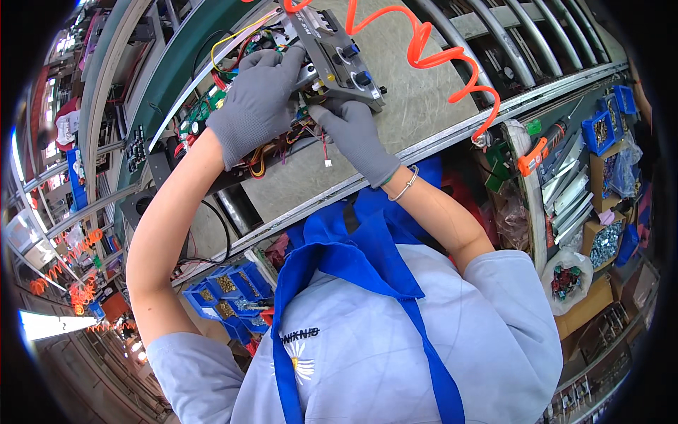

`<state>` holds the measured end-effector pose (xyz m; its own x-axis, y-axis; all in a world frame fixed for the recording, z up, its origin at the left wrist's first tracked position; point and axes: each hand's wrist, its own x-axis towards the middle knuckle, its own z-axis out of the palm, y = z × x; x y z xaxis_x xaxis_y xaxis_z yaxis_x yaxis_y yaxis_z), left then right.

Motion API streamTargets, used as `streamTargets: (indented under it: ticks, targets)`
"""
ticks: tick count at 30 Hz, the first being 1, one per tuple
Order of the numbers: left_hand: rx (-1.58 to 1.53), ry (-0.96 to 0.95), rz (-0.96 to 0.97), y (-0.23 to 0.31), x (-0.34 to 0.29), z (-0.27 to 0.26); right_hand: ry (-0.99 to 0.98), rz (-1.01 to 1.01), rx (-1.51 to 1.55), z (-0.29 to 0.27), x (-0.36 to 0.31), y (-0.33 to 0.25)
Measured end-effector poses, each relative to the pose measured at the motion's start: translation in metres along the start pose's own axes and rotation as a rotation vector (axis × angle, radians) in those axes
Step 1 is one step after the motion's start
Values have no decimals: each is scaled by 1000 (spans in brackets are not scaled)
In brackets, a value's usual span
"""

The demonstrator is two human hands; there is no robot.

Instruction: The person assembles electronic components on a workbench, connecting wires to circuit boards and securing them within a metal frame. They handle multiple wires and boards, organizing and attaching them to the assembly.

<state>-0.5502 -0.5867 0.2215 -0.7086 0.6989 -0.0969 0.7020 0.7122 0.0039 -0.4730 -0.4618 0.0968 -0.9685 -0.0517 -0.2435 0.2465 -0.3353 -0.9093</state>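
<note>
Both my hands wear grey knit gloves and work at an electronic device with its wiring exposed. Its grey front panel [321,49] is tilted and carries black knobs [363,78]. My left hand [258,102] reaches over the wires behind the panel, fingers bent against its back side; what they pinch is hidden. At the panel's near corner my right hand [357,138] has its fingers closed around the lower edge, thumb beside the wires. A small white connector [328,163] dangles on a thin lead between my hands. Green circuit boards [194,120] lie left of my left wrist.
An orange coiled air hose [424,46] hangs over the grey work surface [417,99]. Metal rollers [501,42] run behind. Blue bins of screws [226,286] stand at lower left; at right are an orange-and-black screwdriver [533,155], metal strips [568,198] and a bag of small parts [566,281].
</note>
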Motion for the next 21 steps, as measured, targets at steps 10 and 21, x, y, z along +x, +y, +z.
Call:
streamTargets:
  ticks: [10, 21]
  targets:
    - [26, -30, -60, -1, 1, -1, -25, 45, -136, -2, -1, -1]
    - [50, -10, -56, 0, -5, 4, -21, 39, -85, -1, -4, -6]
